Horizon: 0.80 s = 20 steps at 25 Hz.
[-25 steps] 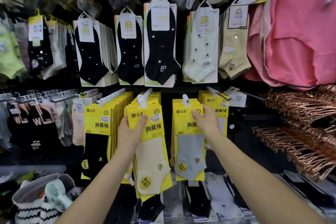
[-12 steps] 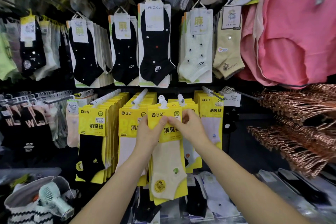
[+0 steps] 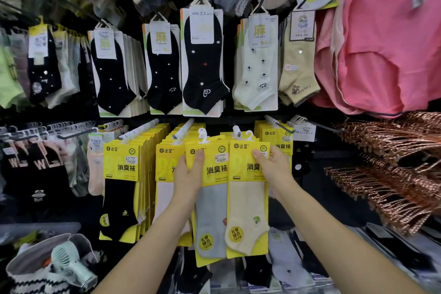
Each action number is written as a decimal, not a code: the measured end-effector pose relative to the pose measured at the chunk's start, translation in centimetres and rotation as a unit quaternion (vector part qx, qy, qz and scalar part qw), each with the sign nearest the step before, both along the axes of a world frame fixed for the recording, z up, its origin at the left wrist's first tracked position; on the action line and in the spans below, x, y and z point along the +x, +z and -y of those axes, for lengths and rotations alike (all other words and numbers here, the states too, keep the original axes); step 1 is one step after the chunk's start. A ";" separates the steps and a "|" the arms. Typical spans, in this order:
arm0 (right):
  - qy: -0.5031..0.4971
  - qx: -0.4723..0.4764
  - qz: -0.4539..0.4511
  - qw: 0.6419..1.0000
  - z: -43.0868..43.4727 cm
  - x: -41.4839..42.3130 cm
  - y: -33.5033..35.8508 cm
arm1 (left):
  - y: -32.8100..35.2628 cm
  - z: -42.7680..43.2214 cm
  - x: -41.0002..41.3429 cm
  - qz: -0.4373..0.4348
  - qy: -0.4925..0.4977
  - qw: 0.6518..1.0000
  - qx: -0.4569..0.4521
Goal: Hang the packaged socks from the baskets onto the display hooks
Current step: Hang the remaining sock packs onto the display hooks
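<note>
1. pink garments [image 3: 381,43] fill the upper right, above a pile of copper-coloured hangers [image 3: 393,174].
2. an upper row of sock cards hangs on dark hooks. a black sock card [image 3: 202,62] is headed "jian z x". a white sock card [image 3: 259,67] and the black dotted cards to the left carry a large "麻" label.
3. the lower row holds thick stacks of yellow packs [image 3: 133,174] printed "达足" and "消臭袜". the leftmost stack has a black sock at the front.
4. the grey sock pack [image 3: 210,217] and the cream sock pack [image 3: 248,205] sit side by side in front of the middle stacks. the cream one overlaps the grey one's right edge, and both have the same "达足" / "消臭袜" header.
5. bottom left, a striped bag [image 3: 28,255] holds a mint handheld fan [image 3: 71,262].
6. the left hand [image 3: 188,174] grips the grey sock pack's header at its left edge, thumb on the front and fingers behind.
7. the right hand [image 3: 274,167] grips the cream sock pack's header near its top right corner, thumb on the front.
8. a round yellow sticker [image 3: 235,234] on each held sock reads "无骨缝合".
9. each held pack's white hanger tab [image 3: 202,135] rises just beside the white display pegs [image 3: 235,129]. i cannot tell whether either tab is on a peg.
</note>
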State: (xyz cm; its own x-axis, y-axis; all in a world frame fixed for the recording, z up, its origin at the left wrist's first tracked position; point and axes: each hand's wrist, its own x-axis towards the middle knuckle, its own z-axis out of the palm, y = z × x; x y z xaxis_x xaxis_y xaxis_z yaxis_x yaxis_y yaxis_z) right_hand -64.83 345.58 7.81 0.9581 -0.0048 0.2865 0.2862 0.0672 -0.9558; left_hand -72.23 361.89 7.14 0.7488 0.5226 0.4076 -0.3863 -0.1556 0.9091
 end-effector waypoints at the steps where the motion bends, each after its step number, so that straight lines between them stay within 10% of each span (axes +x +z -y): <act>1: -0.004 0.003 -0.004 1.000 0.0 0.3 0.2 | 0.1 -0.5 -0.2 0.006 0.008 1.000 0.004; 20: -0.141 -0.161 0.035 0.976 -1.8 2.0 -0.6 | 0.5 -1.3 -1.0 -0.011 0.014 0.999 0.033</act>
